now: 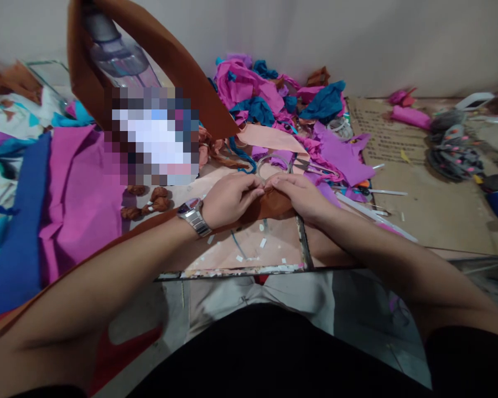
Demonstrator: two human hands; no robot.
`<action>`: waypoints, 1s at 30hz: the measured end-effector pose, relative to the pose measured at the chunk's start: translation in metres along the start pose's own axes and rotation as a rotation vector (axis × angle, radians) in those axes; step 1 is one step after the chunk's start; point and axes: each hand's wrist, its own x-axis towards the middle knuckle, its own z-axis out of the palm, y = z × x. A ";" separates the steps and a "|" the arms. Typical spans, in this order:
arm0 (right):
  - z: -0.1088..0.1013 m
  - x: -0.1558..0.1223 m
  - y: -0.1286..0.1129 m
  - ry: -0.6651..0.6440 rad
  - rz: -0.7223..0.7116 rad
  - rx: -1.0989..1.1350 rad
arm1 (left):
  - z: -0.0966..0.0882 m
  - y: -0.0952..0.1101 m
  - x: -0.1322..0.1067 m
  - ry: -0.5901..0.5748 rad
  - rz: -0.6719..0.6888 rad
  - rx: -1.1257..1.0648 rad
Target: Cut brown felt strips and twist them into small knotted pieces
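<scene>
Work surface: a pale, pinkish tabletop with small white paper scraps scattered on the part between my hands and my body. A dark seam crosses it just below my right hand. Beyond my hands, a plain light-grey wall bounds the surface.

Hand state: my left hand and right hand are close together, thumbs and fingers pinched on the upper edge of a piece of brown crepe paper, which hangs just below the fingertips. I cannot tell whether the fingertips touch each other.

Edges: the worn, paint-flecked front edge of the tabletop runs nearer my body than both hands, below the held paper. To the right of my right hand, a flat sheet of printed brown cardboard extends toward the wall.

Room for movement: beyond my hands, a heap of crumpled pink, purple and teal paper limits reach. Left of my left hand lie knotted brown paper balls and, farther left, a creased magenta sheet. Thin white sticks lie above my right forearm.
</scene>
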 end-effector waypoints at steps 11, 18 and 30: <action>0.003 -0.003 -0.004 -0.009 -0.034 -0.058 | -0.001 0.002 -0.002 -0.007 0.030 -0.029; 0.001 -0.001 -0.004 -0.134 -0.123 -0.140 | -0.001 0.003 -0.003 -0.021 0.019 -0.069; 0.000 -0.006 -0.009 -0.006 -0.008 -0.006 | -0.007 -0.003 -0.001 -0.022 -0.087 -0.242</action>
